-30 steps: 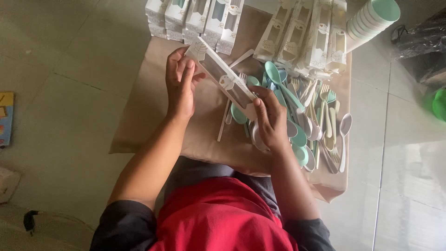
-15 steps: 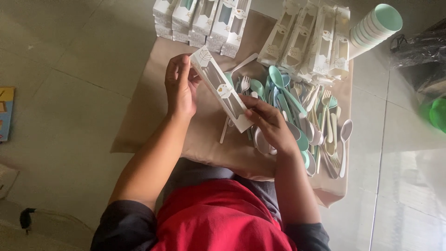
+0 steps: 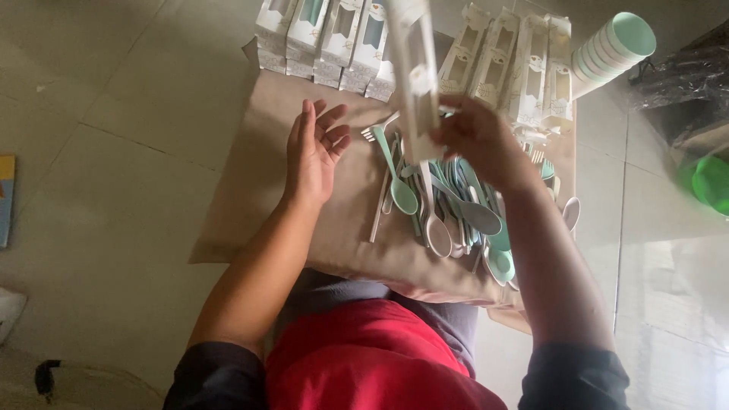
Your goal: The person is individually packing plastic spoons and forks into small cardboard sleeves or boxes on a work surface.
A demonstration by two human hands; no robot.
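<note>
nearest the camera: red shirt [image 3: 364, 364] with dark sleeves, forearms reaching out over a low bench [image 3: 250, 205] covered in brown paper, tiled floor [image 3: 114, 152] all round

left hand [image 3: 313, 156]: palm open, fingers [image 3: 334, 125] spread wide and loose, holding nothing, hovering above bare brown paper just left of the cutlery pile

right hand [image 3: 478, 140]: raised above the pile, fingers closed on the lower end of a long white window box [image 3: 414, 76]; box stands steeply upright, its upper end running out of the top of the view, blurred

cutlery pile [image 3: 456, 212]: loose plastic pieces lying on the brown paper beneath and beside the right hand; mint green spoon [image 3: 395, 178] at the left edge, beige spoon [image 3: 433, 220] just beside it, grey spoon [image 3: 474, 212] overlapping further right, a pale fork [image 3: 376, 130] at the upper left with tines pointing left; more mint and pale pieces partly hidden under the right forearm

far edge of bench, left: row of packed white window boxes [image 3: 326, 38] standing side by side, mint contents showing through the windows

far edge, right: second row of pale empty window boxes [image 3: 509, 64], touching one another, behind the right hand

far right corner: stack of mint cups [image 3: 611, 49] lying tilted; beyond it dark plastic wrapping [image 3: 683, 83] and a green round container [image 3: 714, 182] on the floor
</note>
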